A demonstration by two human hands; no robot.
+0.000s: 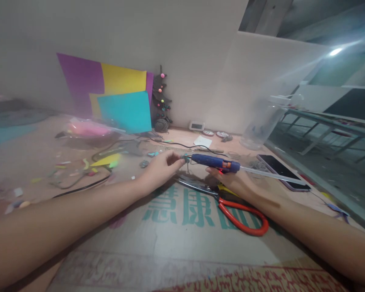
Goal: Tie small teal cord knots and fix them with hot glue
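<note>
My right hand (228,178) is closed around a blue hot glue gun (208,160), whose nozzle points left. A long clear glue stick (270,174) sticks out of its back end. Between the thumb and fingers of my left hand (166,164) is a small grey-teal piece (186,158), right at the nozzle tip; its exact kind is too small to make out. Scissors with red handles (245,219) lie under my right hand, their blades toward the left.
Coloured sheets (124,111) lean on the wall beside a dark decorated little tree (162,97). A phone (282,172) and a clear plastic cup (257,125) stand to the right. Paper scraps (106,161) and a black cable (82,187) lie left. Printed cardboard (170,243) covers the front.
</note>
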